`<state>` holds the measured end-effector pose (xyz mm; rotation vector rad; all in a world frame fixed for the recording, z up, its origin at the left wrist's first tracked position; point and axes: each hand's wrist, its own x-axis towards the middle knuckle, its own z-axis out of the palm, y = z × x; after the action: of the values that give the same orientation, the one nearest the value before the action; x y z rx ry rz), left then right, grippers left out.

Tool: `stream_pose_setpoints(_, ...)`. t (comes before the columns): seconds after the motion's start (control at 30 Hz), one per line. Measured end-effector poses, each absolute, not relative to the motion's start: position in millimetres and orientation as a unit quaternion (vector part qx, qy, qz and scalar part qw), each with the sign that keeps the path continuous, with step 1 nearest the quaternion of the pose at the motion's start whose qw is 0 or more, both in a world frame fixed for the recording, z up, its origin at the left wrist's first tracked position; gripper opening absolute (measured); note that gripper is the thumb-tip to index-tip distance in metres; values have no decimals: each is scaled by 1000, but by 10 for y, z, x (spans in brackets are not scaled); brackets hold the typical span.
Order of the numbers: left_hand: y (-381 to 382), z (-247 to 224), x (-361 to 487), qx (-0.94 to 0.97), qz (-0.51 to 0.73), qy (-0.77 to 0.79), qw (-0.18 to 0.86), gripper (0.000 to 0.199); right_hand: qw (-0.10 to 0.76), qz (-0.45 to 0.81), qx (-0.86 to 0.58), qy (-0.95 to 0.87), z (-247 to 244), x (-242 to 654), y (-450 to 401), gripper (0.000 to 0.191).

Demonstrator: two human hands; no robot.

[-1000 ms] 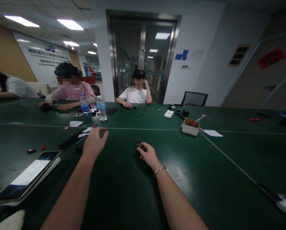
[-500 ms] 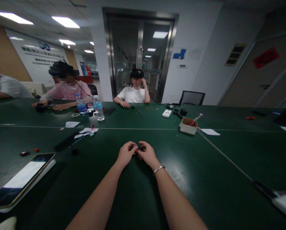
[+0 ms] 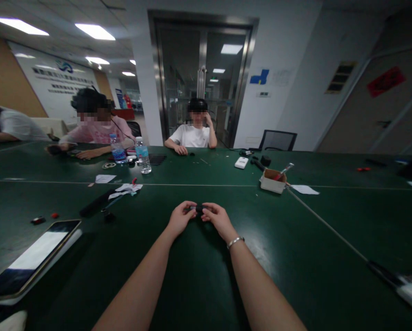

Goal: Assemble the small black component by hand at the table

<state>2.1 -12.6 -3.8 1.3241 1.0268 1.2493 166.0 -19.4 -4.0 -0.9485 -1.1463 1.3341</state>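
Just above the green table point(image 3: 199, 285), near the middle of the view, a small dark object point(image 3: 199, 208) spans the gap between my two hands. My left hand point(image 3: 182, 218) pinches its left end, where a lighter, silvery part shows at the fingertips. On the right end the thumb and fingers of my right hand point(image 3: 218, 218) are closed, with a silver bracelet on that wrist. What exactly the object is cannot be made out.
A phone point(image 3: 37, 255) lies at the left, with a black stick point(image 3: 97, 203) and papers point(image 3: 125, 189) beyond it. Bottles point(image 3: 144, 160) stand farther back. An open box point(image 3: 273, 181) with tools sits right of centre. People sit across the table.
My hands have moved slightly apart, my right hand to the right. More of the dark object now shows between the fingertips.
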Motion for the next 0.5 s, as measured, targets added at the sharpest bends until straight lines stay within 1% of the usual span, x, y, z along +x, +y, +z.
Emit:
stream_pose_setpoints(0.27,-126,8,66,544,513,440,498,22,534,562,-416,-476,-33,1650,-151,35)
stream_pose_setpoints(0.5,-87,-12,96,551,497,468,480,24,538,557,-416,-476,-46,1664,-124,34)
